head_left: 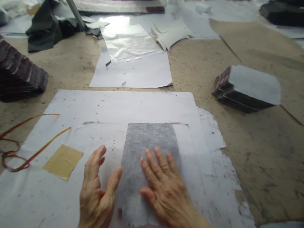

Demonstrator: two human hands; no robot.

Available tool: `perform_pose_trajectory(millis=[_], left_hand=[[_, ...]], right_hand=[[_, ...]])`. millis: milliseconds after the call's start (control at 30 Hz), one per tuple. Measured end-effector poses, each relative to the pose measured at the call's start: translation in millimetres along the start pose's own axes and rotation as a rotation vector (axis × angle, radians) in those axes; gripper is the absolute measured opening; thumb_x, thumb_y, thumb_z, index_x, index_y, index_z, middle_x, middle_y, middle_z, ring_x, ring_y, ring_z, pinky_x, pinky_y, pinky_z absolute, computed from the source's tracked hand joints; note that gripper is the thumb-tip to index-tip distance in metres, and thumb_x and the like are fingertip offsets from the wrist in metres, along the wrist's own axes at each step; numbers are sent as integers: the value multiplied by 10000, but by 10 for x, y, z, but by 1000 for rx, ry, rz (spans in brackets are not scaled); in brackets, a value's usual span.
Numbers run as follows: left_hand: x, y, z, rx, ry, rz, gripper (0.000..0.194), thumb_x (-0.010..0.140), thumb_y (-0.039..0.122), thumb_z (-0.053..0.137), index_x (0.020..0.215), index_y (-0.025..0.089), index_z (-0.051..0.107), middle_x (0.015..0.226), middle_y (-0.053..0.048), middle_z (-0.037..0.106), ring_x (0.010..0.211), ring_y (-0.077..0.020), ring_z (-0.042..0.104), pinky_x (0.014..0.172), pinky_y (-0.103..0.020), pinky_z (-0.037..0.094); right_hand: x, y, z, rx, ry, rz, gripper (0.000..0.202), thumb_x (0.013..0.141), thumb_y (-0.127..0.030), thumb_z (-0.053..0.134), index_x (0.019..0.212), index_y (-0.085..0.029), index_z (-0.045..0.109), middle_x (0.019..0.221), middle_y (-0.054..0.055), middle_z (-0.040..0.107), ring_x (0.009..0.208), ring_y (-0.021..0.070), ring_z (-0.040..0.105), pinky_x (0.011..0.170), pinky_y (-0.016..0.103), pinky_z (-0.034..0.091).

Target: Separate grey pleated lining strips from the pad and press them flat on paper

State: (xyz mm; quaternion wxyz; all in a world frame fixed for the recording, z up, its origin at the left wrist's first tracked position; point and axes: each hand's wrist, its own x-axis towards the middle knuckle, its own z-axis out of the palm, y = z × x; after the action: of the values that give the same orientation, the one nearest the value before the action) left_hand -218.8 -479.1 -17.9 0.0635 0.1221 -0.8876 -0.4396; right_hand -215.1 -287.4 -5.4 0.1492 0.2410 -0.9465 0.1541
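Note:
A grey rectangular sheet with a fabric-like face lies flat on white paper in front of me. My right hand rests on it palm down, fingers stretched and slightly spread. Just left of the sheet is my left hand, its thumb and fingers apart with nothing between them. The left thumb tip is close to the sheet's left edge; whether it touches I cannot tell. The sheet's near end runs to the bottom of the view, where a strip of dark reddish material shows.
Eyeglasses and a tan paper square lie at left on the white paper. A stack of dark layered pieces stands far left, another stack at right. Loose sheets and dark material lie farther back.

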Motion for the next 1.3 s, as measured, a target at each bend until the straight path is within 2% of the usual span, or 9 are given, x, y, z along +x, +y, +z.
perform_pose_trajectory(millis=[100,267,367,467,633,733,900,1133,1300], left_hand=[[-146,-41,-11,-104,-65,-67,506,809,365,533,1289,313,382,1347,-38,384,1153,-258,436,980,-416,344],[-92,-89,-10,-157,-95,-158,472,794,395,547,1247,324,431,1349,-21,392,1157,-254,444,985,-402,349],[81,-20,22,-137,-132,-170,462,793,434,525,1226,287,455,1321,-38,427,1113,-244,481,952,-390,377],[299,117,91,-73,-183,-194,476,765,477,525,1164,219,496,1191,-79,534,1013,-243,543,874,-385,426],[607,342,246,79,-215,-203,518,694,485,571,1091,160,500,964,-78,617,840,-214,600,764,-340,471],[705,422,334,349,-225,-192,480,689,462,568,1051,156,489,941,-76,616,837,-245,598,774,-378,447],[768,449,404,523,-291,-233,486,670,492,550,1021,172,447,905,-84,602,852,-303,586,720,-400,424],[703,312,399,316,-211,-147,264,629,426,613,755,202,553,861,-57,568,788,-247,559,663,-350,414],[621,235,285,-495,-332,-188,223,624,301,700,756,183,565,736,5,614,673,-152,570,613,-258,449]], right_hand=[[-87,-20,128,23,-254,-123,549,842,-421,491,1338,-220,373,1424,55,316,1321,311,218,1040,543,259],[-70,46,47,45,-88,-134,526,808,-374,550,1302,-246,426,1398,63,362,1319,320,215,1074,552,137],[-120,88,89,26,-192,-152,523,826,-411,517,1319,-292,392,1417,-11,332,1334,282,186,1099,510,-1],[-178,149,133,110,-225,-153,446,854,-341,485,1289,-257,428,1397,-4,373,1321,258,237,1107,476,114],[-21,272,89,177,115,599,364,798,-288,542,1109,-100,536,1086,143,604,987,240,585,830,376,501],[188,322,88,264,48,938,453,664,-323,640,1045,-92,561,988,142,626,835,244,616,715,367,520],[362,409,105,378,-65,1177,566,524,-298,693,1045,-125,552,904,116,646,759,242,613,669,354,491],[264,401,132,565,40,983,207,567,-231,637,771,-206,614,775,14,609,721,186,566,621,287,450],[169,281,183,822,289,797,136,639,-139,618,756,-205,598,894,2,581,769,143,549,662,251,433]])
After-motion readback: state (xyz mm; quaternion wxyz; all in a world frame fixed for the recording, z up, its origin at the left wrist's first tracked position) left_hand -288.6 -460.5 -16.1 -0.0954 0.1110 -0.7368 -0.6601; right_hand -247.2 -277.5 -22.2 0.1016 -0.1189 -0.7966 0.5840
